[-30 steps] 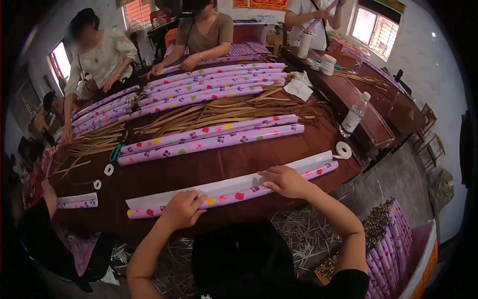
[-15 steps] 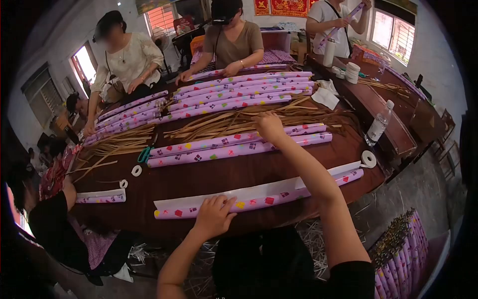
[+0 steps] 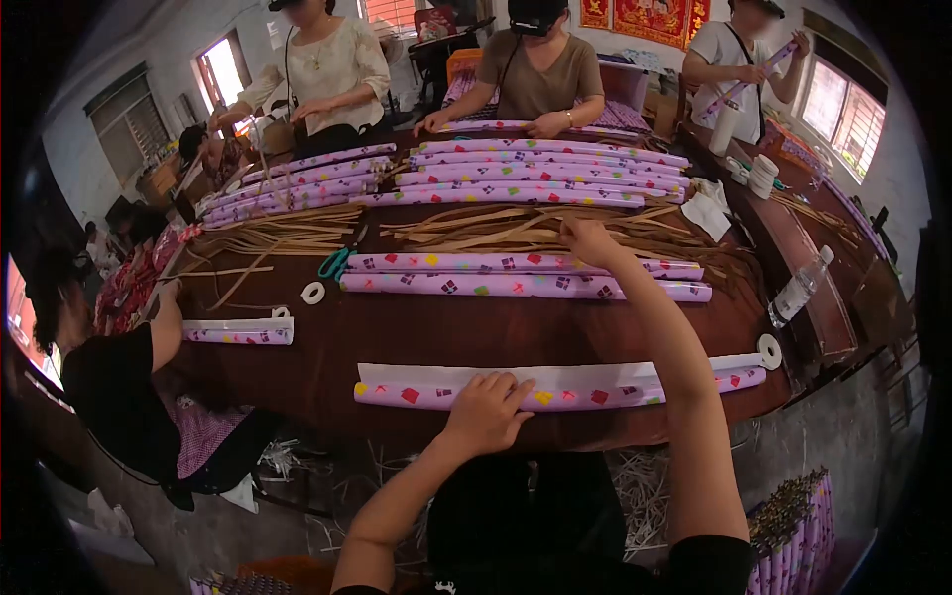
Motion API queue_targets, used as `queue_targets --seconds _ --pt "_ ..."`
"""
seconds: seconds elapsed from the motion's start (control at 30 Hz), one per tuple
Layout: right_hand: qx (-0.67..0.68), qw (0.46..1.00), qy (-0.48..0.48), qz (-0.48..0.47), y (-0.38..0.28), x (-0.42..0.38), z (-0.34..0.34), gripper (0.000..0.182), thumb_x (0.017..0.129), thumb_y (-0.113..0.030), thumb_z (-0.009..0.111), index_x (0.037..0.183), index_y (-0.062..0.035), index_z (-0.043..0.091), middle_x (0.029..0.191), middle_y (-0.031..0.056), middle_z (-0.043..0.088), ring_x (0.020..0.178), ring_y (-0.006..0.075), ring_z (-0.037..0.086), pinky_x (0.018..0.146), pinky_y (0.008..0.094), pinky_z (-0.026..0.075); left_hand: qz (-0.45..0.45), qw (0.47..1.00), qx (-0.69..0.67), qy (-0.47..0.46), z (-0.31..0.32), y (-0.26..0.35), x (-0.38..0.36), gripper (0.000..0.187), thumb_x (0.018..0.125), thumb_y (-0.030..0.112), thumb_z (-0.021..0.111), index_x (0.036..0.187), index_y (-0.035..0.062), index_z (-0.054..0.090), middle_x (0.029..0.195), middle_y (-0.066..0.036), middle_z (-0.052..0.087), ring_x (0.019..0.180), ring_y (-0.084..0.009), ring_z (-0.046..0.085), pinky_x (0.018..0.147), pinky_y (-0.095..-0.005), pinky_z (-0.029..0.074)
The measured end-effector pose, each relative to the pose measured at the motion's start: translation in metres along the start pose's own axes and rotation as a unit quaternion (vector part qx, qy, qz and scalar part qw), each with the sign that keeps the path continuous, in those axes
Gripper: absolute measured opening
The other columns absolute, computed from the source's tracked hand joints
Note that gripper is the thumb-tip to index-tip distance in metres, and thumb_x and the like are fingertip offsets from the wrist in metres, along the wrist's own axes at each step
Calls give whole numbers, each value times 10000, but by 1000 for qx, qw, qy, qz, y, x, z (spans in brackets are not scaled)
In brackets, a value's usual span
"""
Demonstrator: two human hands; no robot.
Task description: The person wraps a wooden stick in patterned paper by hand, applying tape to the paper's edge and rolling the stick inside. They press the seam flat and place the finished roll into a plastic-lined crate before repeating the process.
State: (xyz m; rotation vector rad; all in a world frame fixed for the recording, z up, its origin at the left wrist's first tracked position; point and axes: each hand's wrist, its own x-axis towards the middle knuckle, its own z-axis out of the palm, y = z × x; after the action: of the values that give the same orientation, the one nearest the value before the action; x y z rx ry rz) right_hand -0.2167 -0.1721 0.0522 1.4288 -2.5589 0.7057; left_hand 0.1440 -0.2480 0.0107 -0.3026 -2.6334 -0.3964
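Observation:
A long roll of lilac patterned sheet point(image 3: 595, 396), with a white flap along its far side, lies across the near table. My left hand point(image 3: 488, 412) rests on its middle, fingers stretched out and thumb apart. Beyond two finished-looking lilac rolls point(image 3: 526, 286), my right hand point(image 3: 592, 244) reaches into a pile of thin brown strips point(image 3: 471, 230). Its fingers are bent and pinched together at the strips, seemingly on one strip; the fingertips are partly hidden. My right forearm passes above the near roll and hides part of it.
White tape rolls point(image 3: 769, 351) and teal-handled scissors point(image 3: 334, 264) lie on the table. A water bottle point(image 3: 801, 287) stands at the right. More lilac rolls point(image 3: 535, 171) are stacked at the back. Co-workers sit or stand around, one close at left point(image 3: 109, 397).
The view has shifted, so the table sits further right. My right hand's fingers have drawn closer together at the strips. The co-worker at back left has raised both hands from the rolls.

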Motion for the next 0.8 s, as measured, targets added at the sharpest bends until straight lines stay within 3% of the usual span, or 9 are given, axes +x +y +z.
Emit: queue_targets --seconds 0.1,0.13,0.17,0.23,0.3,0.43,0.6,0.7,0.8 --pt "39 999 3 -32 -9 0 -30 168 886 -172 608 946 -14 597 867 191 673 835 383 651 726 464 502 -9 1000 4 1 6 9 4 531 812 268 727 1286 63 601 994 -103 605 925 -267 594 811 -375 460" --pt "-26 997 3 -78 -12 -1 -39 226 921 -199 560 1076 -39 599 855 232 666 822 408 644 713 501 504 -8 1000 1 6 7 10 5 531 812 268 727 1286 63 601 994 -103 605 925 -267 594 811 -375 460" --pt "-32 996 0 -78 -24 -8 -51 226 921 -199 560 1076 -39 599 855 232 666 822 408 644 713 501 504 -16 1000 -1 15 6 12 6 610 810 271 729 1348 57 540 1015 -110 618 933 -272 599 822 -375 462" --pt "-137 981 21 -134 -66 -36 -71 201 886 -147 575 1060 -47 599 826 176 674 719 366 664 629 469 520 -24 999 -7 28 3 13 6 691 807 274 731 1410 50 479 1037 -118 630 942 -277 605 833 -376 463" --pt "-283 915 70 -279 -85 -74 -64 184 830 -124 597 1002 -59 595 772 95 653 613 277 670 535 401 515 -50 998 -23 26 2 14 5 855 775 290 738 1490 33 343 1051 -121 649 942 -267 616 856 -379 453" --pt "-343 873 -16 -346 -134 -148 -59 195 803 -150 616 967 -49 588 683 14 556 533 170 617 482 314 474 -63 998 -17 22 9 10 2 996 734 294 771 1527 24 233 1092 -151 651 918 -298 618 847 -386 465" --pt "-349 857 -9 -380 -151 -184 -44 253 803 -154 616 1010 -10 621 668 -3 535 545 134 564 462 285 433 -56 998 -26 -22 -7 15 12 944 741 250 758 1523 57 266 1130 -123 648 895 -297 610 814 -392 470" --pt "-354 840 -15 -411 -148 -189 -36 233 816 -157 606 992 -8 633 652 -5 533 538 127 559 453 293 416 -47 998 -7 -29 -12 17 11 849 747 244 753 1477 65 360 1163 -103 646 907 -278 608 806 -393 468" --pt "-322 857 -43 -399 -153 -196 -34 300 825 -163 605 1077 0 605 637 -8 543 532 134 578 447 298 411 -54 998 0 -32 -6 14 8 743 755 251 751 1407 60 451 1211 -79 639 924 -261 606 808 -399 465"
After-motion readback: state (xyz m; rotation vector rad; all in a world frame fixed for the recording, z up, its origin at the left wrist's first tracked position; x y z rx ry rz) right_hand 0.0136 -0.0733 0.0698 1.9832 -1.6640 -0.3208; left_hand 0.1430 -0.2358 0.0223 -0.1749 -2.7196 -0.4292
